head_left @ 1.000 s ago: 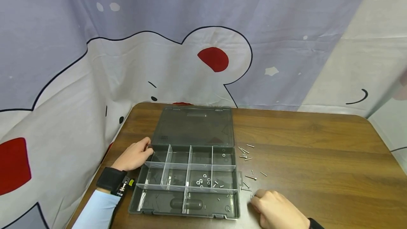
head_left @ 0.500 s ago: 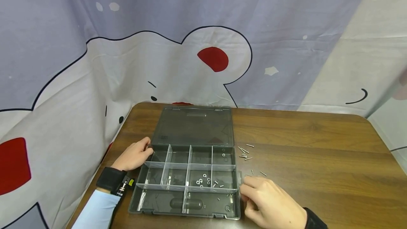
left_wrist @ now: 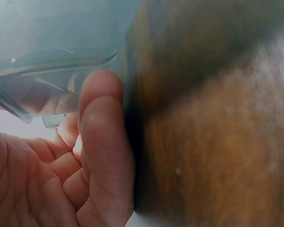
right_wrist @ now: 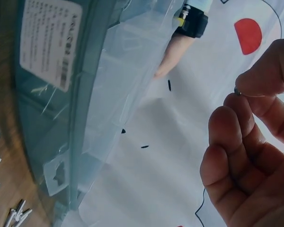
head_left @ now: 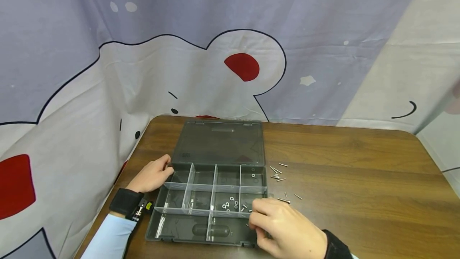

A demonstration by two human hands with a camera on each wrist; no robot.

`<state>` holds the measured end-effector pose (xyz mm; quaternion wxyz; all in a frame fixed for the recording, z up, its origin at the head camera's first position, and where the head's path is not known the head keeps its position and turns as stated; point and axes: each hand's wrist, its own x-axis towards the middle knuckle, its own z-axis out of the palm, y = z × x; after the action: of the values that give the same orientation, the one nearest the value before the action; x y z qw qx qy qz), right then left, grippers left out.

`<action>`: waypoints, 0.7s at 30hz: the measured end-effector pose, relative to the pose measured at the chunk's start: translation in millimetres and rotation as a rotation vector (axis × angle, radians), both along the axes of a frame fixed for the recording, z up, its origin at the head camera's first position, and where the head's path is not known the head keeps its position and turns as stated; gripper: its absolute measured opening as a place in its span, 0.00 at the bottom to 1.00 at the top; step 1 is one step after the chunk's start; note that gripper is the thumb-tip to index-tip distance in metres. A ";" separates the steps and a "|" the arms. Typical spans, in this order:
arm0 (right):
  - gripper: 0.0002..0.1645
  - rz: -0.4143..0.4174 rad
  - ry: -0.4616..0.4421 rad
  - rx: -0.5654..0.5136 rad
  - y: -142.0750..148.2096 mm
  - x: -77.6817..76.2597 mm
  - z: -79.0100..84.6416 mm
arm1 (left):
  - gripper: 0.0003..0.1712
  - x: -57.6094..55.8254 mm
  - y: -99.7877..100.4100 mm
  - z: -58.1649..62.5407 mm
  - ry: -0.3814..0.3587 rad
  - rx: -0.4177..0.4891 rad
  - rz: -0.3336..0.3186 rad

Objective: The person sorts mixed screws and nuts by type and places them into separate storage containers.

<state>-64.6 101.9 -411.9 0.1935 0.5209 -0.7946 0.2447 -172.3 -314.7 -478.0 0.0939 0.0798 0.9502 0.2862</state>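
Note:
A smoky clear compartment organizer box point(head_left: 181, 227) lies with its lid point(head_left: 219, 143) folded back. My left hand point(head_left: 152, 175) holds its left side near the hinge; in the left wrist view the thumb point(left_wrist: 106, 137) lies along the wall and other fingers show behind it. My right hand point(head_left: 287, 227) is above the box's front right corner. Its thumb and fingertip pinch a small screw point(right_wrist: 237, 91), mostly hidden between them. Several nuts point(head_left: 230, 204) lie in a middle compartment, with small screws point(head_left: 244, 207) in the one to its right.
Loose screws point(head_left: 276, 173) lie on the wooden table point(head_left: 359, 179) right of the box, and a longer screw point(head_left: 284, 200) rests near my right hand. A printed curtain point(head_left: 172, 67) hangs behind the table. Thin clear dividers point(head_left: 188, 212) stand upright inside the box.
My right hand has risen from the screws on the table and moved left over the box's front right corner, with a small screw pinched. My left hand has stayed on the box.

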 end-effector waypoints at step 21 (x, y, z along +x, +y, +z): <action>0.56 -0.063 -0.066 0.293 7.6 4.3 -1.9 | 0.06 -0.5 -0.2 -1.3 0.003 -0.001 0.001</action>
<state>-60.4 109.5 -413.8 0.0967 0.5101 -0.8436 0.1367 -172.7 -315.0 -479.3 0.0927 0.0799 0.9505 0.2857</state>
